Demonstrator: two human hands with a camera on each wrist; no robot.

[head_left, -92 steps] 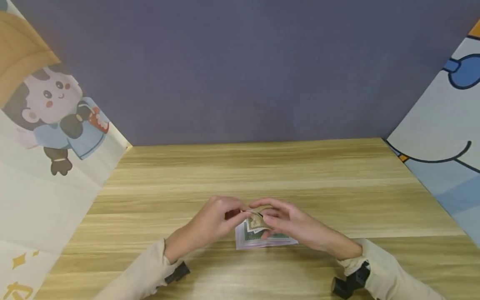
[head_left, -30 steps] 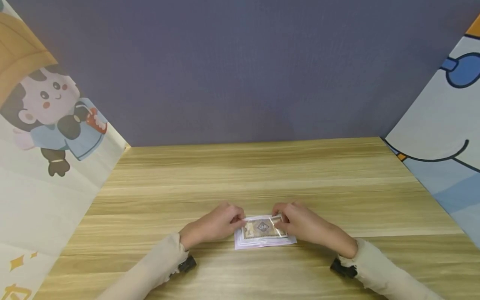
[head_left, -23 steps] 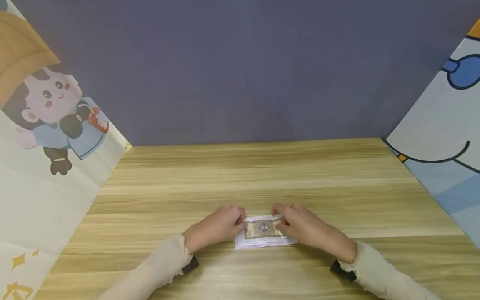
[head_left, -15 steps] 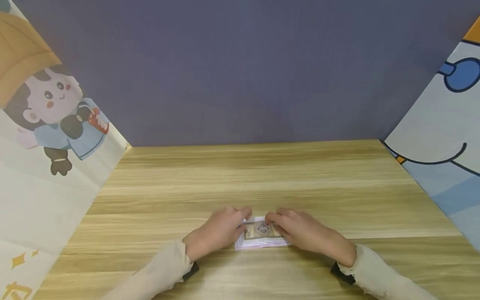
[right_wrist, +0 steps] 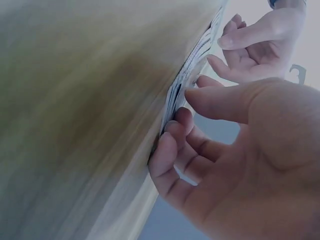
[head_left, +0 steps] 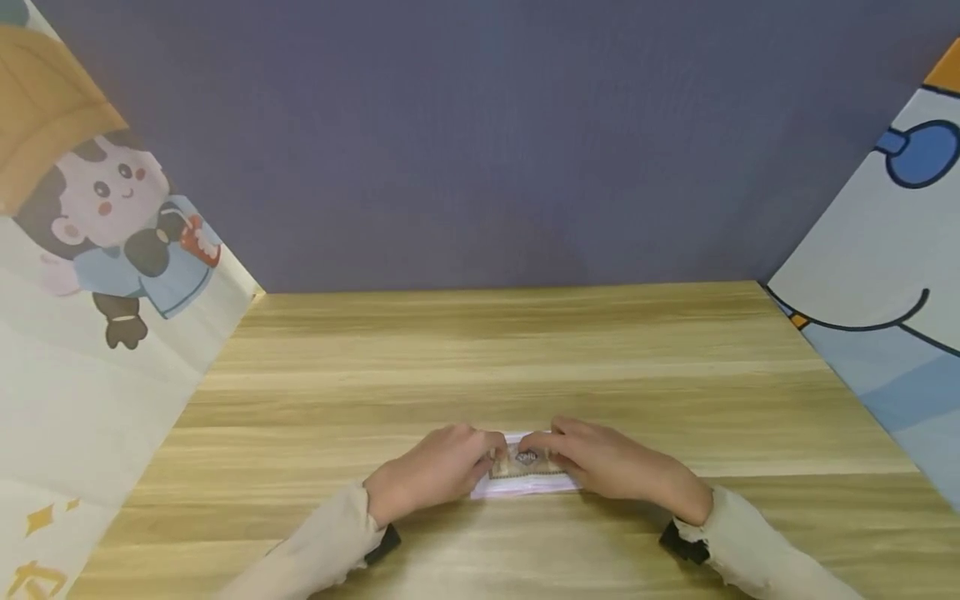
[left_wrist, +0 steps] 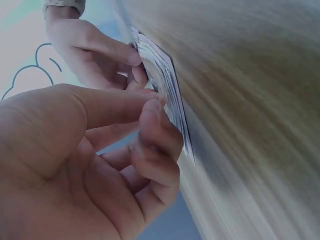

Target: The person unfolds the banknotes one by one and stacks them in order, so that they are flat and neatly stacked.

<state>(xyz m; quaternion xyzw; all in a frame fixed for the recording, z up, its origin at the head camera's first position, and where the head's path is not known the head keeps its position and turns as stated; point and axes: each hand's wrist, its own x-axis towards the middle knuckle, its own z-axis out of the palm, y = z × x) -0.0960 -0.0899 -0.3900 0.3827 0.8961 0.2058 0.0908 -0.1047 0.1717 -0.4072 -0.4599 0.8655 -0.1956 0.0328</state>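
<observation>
A brown-patterned banknote (head_left: 512,467) lies flat on a small stack of thin papers with white and pale purple margins (head_left: 528,488). My left hand (head_left: 442,465) is at the left end of the note, its bent fingers touching it. At the other end my right hand (head_left: 617,462) rests its fingertips on the note, with the index finger near the middle. The wrist views show the stack (left_wrist: 170,82) edge-on as several thin layers. In the right wrist view, the thumb (right_wrist: 215,101) stands apart from the fingers along the stack (right_wrist: 187,75). Both ends of the note are partly hidden.
The stack lies near the front middle of a wood-grain tabletop (head_left: 480,358). A grey-blue panel (head_left: 480,150) stands behind it. Cartoon-printed panels flank the left (head_left: 60,375) and right (head_left: 855,233) sides.
The brown note, earlier held bent above a green note, was laid flat over it. Both hands have since moved inward along the note, their fingers coming closer to its middle.
</observation>
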